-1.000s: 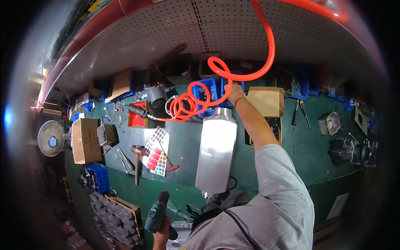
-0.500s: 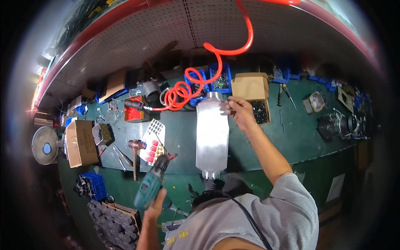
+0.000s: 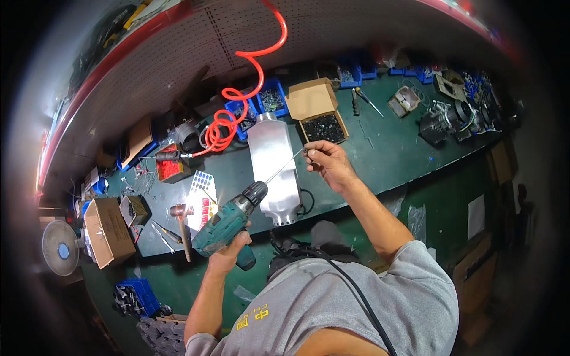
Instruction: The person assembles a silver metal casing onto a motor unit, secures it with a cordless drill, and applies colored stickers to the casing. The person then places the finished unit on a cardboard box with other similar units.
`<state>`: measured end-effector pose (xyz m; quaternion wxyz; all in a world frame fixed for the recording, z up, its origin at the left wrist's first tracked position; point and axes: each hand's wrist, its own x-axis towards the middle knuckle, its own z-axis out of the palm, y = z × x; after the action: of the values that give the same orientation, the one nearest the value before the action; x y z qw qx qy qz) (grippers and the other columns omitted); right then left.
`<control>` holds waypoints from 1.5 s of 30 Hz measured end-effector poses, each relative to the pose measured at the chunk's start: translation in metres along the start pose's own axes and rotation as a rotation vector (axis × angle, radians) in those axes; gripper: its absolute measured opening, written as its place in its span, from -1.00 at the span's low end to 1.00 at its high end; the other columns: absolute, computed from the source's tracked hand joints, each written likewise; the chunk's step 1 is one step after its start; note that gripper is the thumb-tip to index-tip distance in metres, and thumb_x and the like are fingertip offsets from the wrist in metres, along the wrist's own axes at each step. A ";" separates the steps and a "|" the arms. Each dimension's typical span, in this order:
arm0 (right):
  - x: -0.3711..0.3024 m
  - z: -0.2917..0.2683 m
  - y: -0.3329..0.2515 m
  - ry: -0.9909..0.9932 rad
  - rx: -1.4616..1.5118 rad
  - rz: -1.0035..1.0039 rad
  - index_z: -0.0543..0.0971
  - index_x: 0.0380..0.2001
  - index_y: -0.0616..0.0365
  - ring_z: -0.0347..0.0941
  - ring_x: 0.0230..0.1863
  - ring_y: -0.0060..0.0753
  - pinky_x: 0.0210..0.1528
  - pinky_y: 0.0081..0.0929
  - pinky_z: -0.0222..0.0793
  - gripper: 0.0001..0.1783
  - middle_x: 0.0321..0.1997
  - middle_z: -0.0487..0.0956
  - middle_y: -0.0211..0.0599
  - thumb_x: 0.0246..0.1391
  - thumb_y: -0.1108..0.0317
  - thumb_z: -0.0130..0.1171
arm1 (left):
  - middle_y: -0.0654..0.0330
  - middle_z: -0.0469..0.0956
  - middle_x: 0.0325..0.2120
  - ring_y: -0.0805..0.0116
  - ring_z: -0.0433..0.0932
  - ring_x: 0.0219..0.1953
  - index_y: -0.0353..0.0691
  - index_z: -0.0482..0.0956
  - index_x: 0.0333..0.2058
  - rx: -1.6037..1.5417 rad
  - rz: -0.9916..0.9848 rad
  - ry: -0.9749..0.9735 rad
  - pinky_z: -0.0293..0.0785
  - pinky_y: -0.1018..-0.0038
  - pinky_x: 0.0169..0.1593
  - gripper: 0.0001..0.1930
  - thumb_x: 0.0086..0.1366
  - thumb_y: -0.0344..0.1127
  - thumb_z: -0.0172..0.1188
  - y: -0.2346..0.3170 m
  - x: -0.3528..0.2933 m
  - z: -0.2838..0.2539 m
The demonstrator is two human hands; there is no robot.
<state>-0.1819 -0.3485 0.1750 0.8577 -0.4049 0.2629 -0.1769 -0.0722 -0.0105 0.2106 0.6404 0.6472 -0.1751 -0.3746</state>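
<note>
While the shirt filled the nearest ground, the left hand stood just beyond it, closed around the handle of a teal drill. The drill lay across the top of that grip, its rear end to the left and its battery base showing below and to the right of the fingers. Its long axis slanted from lower left to upper right, and the thin bit carried on along that line, passing over the casing toward the right hand. That hand was pinched narrow, thumb against fingers, on a small dark piece at the bit's tip; whether tip and piece touched could not be told. Under the bit, the silver casing lay on the green bench, between the two hands and a little beyond them, its long axis running away from the person, the far neck leaning left. To its left lay a mallet and, a little farther, a dotted sheet. Beyond the right hand, an open carton held black parts. Farther back came a blue bin and the coiled red hose, with the perforated panel behind.
</note>
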 end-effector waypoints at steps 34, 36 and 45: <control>0.177 -0.122 -0.021 -0.524 -0.150 0.395 0.62 -0.10 0.34 0.60 -0.33 -0.55 -0.26 -0.60 0.61 -0.80 -0.21 0.68 -0.21 0.25 0.49 0.20 | 0.17 0.61 -0.39 0.35 0.59 -0.35 -0.42 0.55 -0.05 0.330 -0.490 0.170 0.55 0.40 -0.18 -0.58 0.22 -0.24 0.33 0.106 0.136 0.095; 0.187 -0.115 -0.018 -0.580 -0.119 0.429 0.63 -0.10 0.33 0.60 -0.33 -0.56 -0.27 -0.60 0.61 -0.80 -0.21 0.68 -0.22 0.25 0.49 0.20 | 0.19 0.64 -0.32 0.38 0.60 -0.27 -0.36 0.57 -0.03 0.738 -0.487 0.149 0.55 0.43 -0.13 -0.56 0.20 -0.20 0.38 0.135 0.142 0.091; 0.218 -0.098 0.019 -0.429 -0.166 0.211 0.67 -0.14 0.27 0.55 -0.28 -0.57 -0.23 -0.62 0.56 -0.84 -0.23 0.65 -0.30 0.23 0.50 0.22 | 0.25 0.64 -0.32 0.43 0.57 -0.26 -0.27 0.64 -0.12 0.708 -0.480 0.023 0.53 0.41 -0.13 -0.73 0.24 -0.30 0.34 0.174 0.228 0.095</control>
<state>-0.0641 -0.5083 0.0402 0.8714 -0.4727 0.1291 0.0259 0.0546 -0.2580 0.3281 0.2752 0.8536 -0.1303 -0.4226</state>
